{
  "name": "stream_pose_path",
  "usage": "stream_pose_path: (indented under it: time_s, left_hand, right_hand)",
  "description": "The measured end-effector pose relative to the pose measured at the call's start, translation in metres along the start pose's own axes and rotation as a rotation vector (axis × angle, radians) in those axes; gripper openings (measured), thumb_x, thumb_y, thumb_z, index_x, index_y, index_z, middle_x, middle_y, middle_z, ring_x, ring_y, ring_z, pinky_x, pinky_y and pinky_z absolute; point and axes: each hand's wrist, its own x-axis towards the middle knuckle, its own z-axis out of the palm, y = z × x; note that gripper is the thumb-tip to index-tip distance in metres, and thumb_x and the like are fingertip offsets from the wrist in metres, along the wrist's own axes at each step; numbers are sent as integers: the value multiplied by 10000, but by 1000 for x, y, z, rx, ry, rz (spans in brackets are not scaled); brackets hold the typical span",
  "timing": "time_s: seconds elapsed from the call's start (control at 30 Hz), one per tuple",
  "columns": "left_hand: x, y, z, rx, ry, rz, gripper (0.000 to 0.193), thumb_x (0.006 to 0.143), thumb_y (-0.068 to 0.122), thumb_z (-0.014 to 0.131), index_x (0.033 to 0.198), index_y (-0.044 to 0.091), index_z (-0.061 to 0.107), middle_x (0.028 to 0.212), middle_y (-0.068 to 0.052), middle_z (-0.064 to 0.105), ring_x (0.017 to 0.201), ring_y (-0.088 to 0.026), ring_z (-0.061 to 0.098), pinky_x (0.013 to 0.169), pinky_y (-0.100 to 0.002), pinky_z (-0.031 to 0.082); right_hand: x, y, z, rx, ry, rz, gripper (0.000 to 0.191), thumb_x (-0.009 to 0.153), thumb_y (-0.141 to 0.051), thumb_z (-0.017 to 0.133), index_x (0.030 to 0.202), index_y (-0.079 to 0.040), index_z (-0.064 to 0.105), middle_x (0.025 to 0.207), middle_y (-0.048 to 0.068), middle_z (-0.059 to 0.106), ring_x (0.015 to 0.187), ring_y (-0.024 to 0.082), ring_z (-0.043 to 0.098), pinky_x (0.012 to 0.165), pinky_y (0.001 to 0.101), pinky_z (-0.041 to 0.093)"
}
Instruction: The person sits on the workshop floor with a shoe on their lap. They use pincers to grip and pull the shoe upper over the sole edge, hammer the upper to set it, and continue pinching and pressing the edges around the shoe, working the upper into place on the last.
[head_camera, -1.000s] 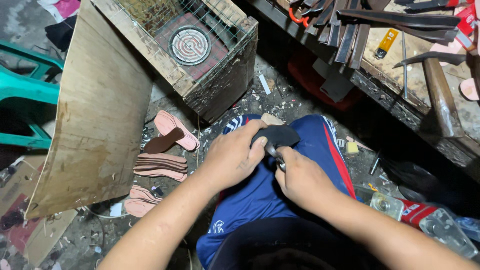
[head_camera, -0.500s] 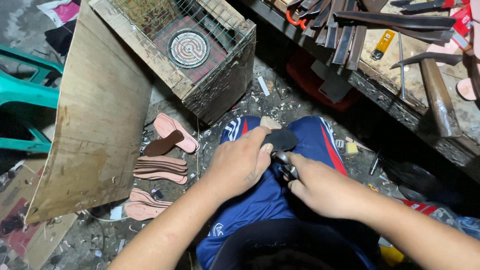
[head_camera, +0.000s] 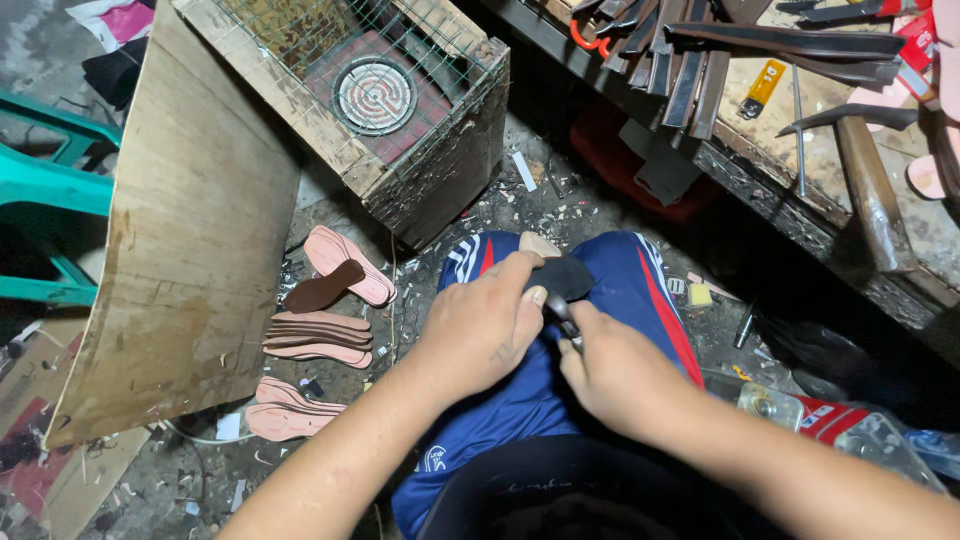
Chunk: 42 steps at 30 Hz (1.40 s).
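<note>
workshop — shoemaking | insoles on floor | hammer — workbench

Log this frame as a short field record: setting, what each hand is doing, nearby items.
setting: cluttered workshop floor, person seated, head view
left hand: holds a dark sole piece on the knee
right hand: grips a small metal tool against the piece
floor: stacks of pink insoles, one dark insole
left side: plywood board, wire-topped wooden box
bench: hammer, dark strips
</note>
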Motion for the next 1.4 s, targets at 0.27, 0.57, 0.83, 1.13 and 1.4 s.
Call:
stream_pose_path:
  time_s: [0.27,0.57,0.83,1.13,1.4]
  left_hand:
    - [7,-9,-11,-34,0,-47,309,940,278,565,1187,99,619,1025,-170,732,920,-415,691,786,-533,525]
    - [4,-12,-6,-19,1,-176,341,888,312,609,1165,118,641,944,-188,738,898,-421,694,796,-530,530]
    - [-3,-18,-6,11,63,-96,344,866,292,613,1153,105,643,934,-192,737,863,-421,704,774,-539,532]
    - [-1,-25,-6,-26,-3,-209,348,907,351,607,1171,127,645,921,-199,738,901,-423,699,812,-524,534]
    - [1,-35,-18,-105,-35,-59,317,956,251,552,1225,83,554,1035,-211,706,972,-442,672,809,-520,532]
  right_hand:
    - [17,28,8,72,-10,-146,395,882,-203,630,1230,-39,543,935,225,690,897,418,675,777,486,528]
    - [20,20,44,-111,109,-118,230,922,-214,620,1017,-14,558,895,224,694,870,433,668,778,515,513]
    - [20,20,14,481,-327,147,208,932,-212,614,987,-14,584,852,240,707,816,411,702,735,464,569]
    - [21,25,59,-98,129,-181,237,910,-191,629,1038,2,575,948,222,700,922,402,668,804,486,513]
    - [19,21,45,1074,-407,225,321,910,-178,591,1204,-59,643,1079,11,711,948,109,636,840,315,517]
